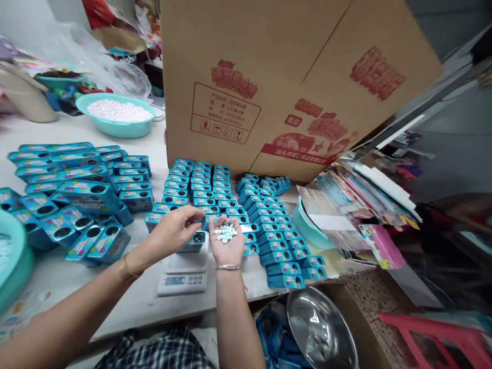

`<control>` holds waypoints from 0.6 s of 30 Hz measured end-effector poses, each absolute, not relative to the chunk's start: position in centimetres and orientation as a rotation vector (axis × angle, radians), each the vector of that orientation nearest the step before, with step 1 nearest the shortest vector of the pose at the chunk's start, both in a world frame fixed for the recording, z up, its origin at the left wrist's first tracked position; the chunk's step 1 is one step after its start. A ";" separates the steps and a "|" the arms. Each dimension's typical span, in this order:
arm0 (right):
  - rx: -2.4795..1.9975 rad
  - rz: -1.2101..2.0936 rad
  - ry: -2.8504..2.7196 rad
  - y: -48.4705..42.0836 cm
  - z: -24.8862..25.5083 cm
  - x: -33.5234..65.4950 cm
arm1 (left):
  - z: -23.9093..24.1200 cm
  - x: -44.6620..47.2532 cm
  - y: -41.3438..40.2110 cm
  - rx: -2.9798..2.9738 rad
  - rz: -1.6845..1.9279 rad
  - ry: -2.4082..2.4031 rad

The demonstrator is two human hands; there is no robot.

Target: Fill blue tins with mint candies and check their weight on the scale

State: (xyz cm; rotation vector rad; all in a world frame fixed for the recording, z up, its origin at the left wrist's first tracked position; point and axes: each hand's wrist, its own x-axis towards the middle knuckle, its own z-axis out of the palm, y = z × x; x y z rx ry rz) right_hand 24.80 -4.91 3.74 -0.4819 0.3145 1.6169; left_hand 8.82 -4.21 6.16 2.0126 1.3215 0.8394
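My right hand (pixel 227 252) is palm up and cupped, holding a small heap of pale blue-white candies (pixel 226 233). Just left of it, my left hand (pixel 172 233) hovers with thumb and fingertips drawn together; whatever may be in the pinch is hidden. Below those fingertips a blue box (pixel 197 241) with a dark round hole in its top sits on a white digital scale (pixel 183 281), whose display seems to read 152.0. Rows of similar blue boxes (pixel 274 241) stand right behind and beside my right hand.
More blue boxes (pixel 90 189) are piled at the left. A turquoise basin (pixel 126 128) of pale candies stands behind them; another basin (pixel 19 266) is at the left edge. A big cardboard carton (pixel 277 66) blocks the back. A metal bowl (pixel 323 328) lies below the table edge.
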 end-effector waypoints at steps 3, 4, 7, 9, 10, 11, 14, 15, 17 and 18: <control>-0.479 1.589 0.284 -5.0 3.7 25.0 | 6.1 7.7 -4.2 1.978 0.838 1.383; -0.479 1.588 0.278 -5.0 3.7 25.0 | 6.3 7.4 -4.3 1.992 0.819 1.381; -0.456 1.612 0.290 -5.0 4.0 24.7 | 6.8 7.2 -4.7 2.049 0.784 1.366; -0.439 1.627 0.305 -5.1 4.3 24.4 | 7.1 7.3 -5.0 2.074 0.775 1.384; -0.436 1.632 0.309 -5.1 4.4 24.2 | 7.2 7.4 -5.1 2.087 0.769 1.389; -0.440 1.638 0.307 -5.1 4.5 24.1 | 7.2 7.5 -5.2 2.106 0.760 1.383; -0.488 1.645 0.298 -5.2 4.6 23.4 | 6.9 8.4 -5.7 2.200 0.690 1.320; -0.504 1.637 0.294 -5.2 4.6 23.2 | 6.8 8.9 -5.9 2.236 0.658 1.318; -0.526 1.610 0.273 -5.1 4.5 22.8 | 6.5 9.8 -6.2 2.297 0.586 1.364; -0.532 1.596 0.257 -5.1 4.4 22.7 | 6.4 10.2 -6.3 2.320 0.554 1.398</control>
